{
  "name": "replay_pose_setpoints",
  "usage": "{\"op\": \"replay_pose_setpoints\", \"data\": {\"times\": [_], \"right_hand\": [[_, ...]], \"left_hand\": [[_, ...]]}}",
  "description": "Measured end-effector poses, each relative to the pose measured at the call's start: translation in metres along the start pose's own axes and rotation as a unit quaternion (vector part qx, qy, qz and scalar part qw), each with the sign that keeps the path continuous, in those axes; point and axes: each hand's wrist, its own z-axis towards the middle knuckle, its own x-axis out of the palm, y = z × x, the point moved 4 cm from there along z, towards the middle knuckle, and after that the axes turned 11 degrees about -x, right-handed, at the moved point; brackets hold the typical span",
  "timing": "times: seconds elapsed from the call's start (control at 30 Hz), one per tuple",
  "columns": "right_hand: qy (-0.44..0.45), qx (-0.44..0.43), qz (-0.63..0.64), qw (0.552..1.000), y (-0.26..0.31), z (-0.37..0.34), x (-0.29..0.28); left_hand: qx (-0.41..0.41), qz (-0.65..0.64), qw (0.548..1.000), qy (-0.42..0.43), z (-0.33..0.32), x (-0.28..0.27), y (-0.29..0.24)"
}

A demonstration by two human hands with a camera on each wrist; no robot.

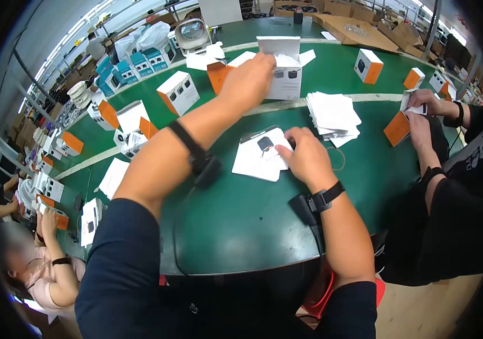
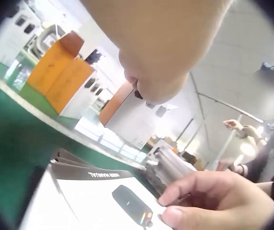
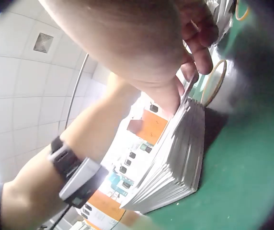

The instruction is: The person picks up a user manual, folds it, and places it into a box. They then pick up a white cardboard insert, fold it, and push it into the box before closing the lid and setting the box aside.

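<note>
My left hand [image 1: 248, 82] grips the left side of an open white carton [image 1: 284, 89] standing at the back of the green table, its flaps raised. In the left wrist view, the fingers curl over the edge of that carton [image 2: 130, 122], partly hiding it. A stack of white user manuals [image 1: 252, 164], with a dark device printed on the cover, lies in front of me. My right hand [image 1: 309, 159] pinches the top manual at the stack's right edge between thumb and fingers. The right wrist view shows the stack [image 3: 168, 172] side-on, slightly fanned.
Another pile of white papers [image 1: 331, 116] lies behind my right hand, with a rubber band [image 1: 343, 160] close by. Orange-and-white cartons [image 1: 178, 93] stand along the table. At right a person's hands [image 1: 422, 107] work on a carton; another person sits at left.
</note>
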Motion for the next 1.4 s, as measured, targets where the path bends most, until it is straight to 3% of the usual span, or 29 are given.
{"op": "replay_pose_setpoints", "data": {"times": [0.1,0.3,0.37,0.43,0.53,0.6,0.8,1.03,1.13,1.2,1.23,1.27,1.33,1.37,1.4], "right_hand": [[0.014,-0.008,-0.021,1.0,0.006,-0.003,-0.002],[0.097,-0.019,-0.054,0.994,0.03,-0.006,0.0],[0.038,-0.052,-0.069,0.996,0.025,-0.008,0.005],[0.041,-0.065,-0.082,0.994,0.027,-0.008,0.006],[0.053,-0.071,-0.093,0.992,0.032,-0.01,0.005],[0.053,-0.144,-0.144,0.978,0.046,-0.013,0.003],[0.133,-0.159,-0.172,0.963,0.059,-0.019,0.006],[0.138,-0.18,-0.096,0.969,0.054,-0.019,0.003],[0.154,-0.134,-0.024,0.979,0.05,-0.012,-0.001],[0.108,-0.088,0.123,0.983,0.046,-0.004,-0.005],[0.045,-0.114,0.103,0.987,0.037,-0.004,-0.005],[0.048,-0.119,0.104,0.986,0.03,-0.001,0.004],[-0.16,-0.093,0.227,0.956,0.021,-0.001,-0.007],[-0.219,-0.104,0.273,0.931,0.021,0.0,-0.011],[-0.218,-0.107,0.271,0.931,0.022,0.0,-0.015]], "left_hand": [[0.041,0.011,0.999,-0.033,-0.048,-0.05,0.001],[-0.018,0.087,0.996,-0.014,-0.15,-0.123,0.011],[-0.049,0.087,0.994,-0.039,-0.174,-0.14,0.021],[-0.066,0.094,0.992,-0.047,-0.193,-0.152,0.03],[-0.083,0.114,0.989,-0.048,-0.216,-0.159,0.039],[-0.091,0.097,0.99,-0.054,-0.229,-0.158,0.048],[-0.096,0.065,0.991,-0.061,-0.247,-0.158,0.055],[-0.105,0.038,0.992,-0.057,-0.25,-0.16,0.052],[-0.093,0.009,0.994,-0.054,-0.255,-0.161,0.051],[-0.099,0.002,0.994,-0.041,-0.256,-0.161,0.049],[-0.101,0.002,0.994,-0.044,-0.256,-0.162,0.047],[-0.108,-0.009,0.993,-0.045,-0.255,-0.162,0.048],[-0.114,-0.026,0.992,-0.051,-0.257,-0.165,0.047],[-0.065,-0.04,0.994,-0.075,-0.259,-0.168,0.043],[-0.016,-0.053,0.993,-0.099,-0.261,-0.172,0.04]]}}
